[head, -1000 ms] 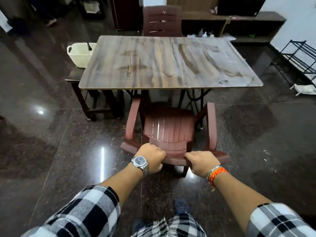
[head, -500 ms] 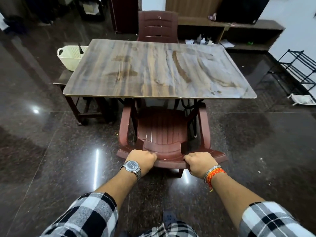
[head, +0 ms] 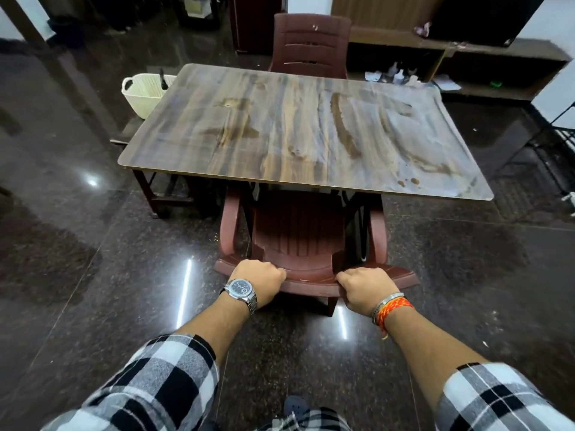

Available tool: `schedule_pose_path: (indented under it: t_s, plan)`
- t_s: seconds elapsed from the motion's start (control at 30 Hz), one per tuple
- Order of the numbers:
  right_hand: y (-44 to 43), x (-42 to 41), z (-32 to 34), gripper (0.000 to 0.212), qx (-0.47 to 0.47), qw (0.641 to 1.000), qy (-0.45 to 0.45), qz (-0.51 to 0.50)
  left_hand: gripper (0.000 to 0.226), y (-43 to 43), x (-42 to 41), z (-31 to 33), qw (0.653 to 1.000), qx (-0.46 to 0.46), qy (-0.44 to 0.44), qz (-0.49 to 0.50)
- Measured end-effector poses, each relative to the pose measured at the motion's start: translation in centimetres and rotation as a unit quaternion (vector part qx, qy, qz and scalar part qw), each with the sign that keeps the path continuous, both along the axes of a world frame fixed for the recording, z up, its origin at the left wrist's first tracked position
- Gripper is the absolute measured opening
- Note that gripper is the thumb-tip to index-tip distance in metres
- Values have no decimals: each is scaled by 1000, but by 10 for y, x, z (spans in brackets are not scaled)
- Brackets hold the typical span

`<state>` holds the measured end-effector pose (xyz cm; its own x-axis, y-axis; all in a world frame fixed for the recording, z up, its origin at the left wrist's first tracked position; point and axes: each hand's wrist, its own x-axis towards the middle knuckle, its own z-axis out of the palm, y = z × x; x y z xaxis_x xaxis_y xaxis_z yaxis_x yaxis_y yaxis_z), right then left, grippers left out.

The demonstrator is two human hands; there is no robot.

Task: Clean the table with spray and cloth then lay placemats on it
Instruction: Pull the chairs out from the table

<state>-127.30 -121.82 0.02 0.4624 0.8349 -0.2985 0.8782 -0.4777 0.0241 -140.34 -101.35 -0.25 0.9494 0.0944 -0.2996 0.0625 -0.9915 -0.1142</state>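
A wood-grain table (head: 280,135) with a bare top stands in front of me. A maroon plastic armchair (head: 298,231) sits at its near side, the seat partly under the tabletop. My left hand (head: 259,279) grips the top of the chair's backrest on the left. My right hand (head: 367,289) grips the same backrest on the right. No spray, cloth or placemat is visible on the table.
A second maroon chair (head: 311,45) stands at the table's far side. A cream basket (head: 146,91) rests on a low dark bench (head: 161,194) to the left. Dark shelving (head: 466,66) runs along the back right. A black wire rack (head: 557,144) is at the right edge. The floor is glossy dark stone.
The chair has slid forward, further under the table, with both hands still on its backrest. I have come closer to the table.
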Motion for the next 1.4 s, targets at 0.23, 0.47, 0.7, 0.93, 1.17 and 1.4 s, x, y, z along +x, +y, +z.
schedule_pose_path:
  t_s: [0.23, 0.47, 0.7, 0.93, 1.17, 1.4]
  plan:
    - [17, -1, -1, 22, 10, 1000, -6, 8, 19, 23, 7, 0, 1000, 6, 26, 0]
    - [15, -5, 0, 24, 38, 999, 2, -1, 21, 21, 5, -3, 999, -8, 31, 21]
    - [14, -6, 0, 53, 75, 997, 1, 2, 37, 21, 3, 2, 998, -52, 29, 27]
    - [40, -5, 8, 83, 141, 982, 116, -52, 92, 63, 16, 13, 987, -159, 5, 28]
    - [136, 3, 11, 92, 184, 975, 87, -86, 56, 178, 15, 19, 986, -130, -74, 74]
    - [323, -12, 32, 66, 229, 971, 56, -49, 64, 325, -11, 46, 978, -115, -142, 96]
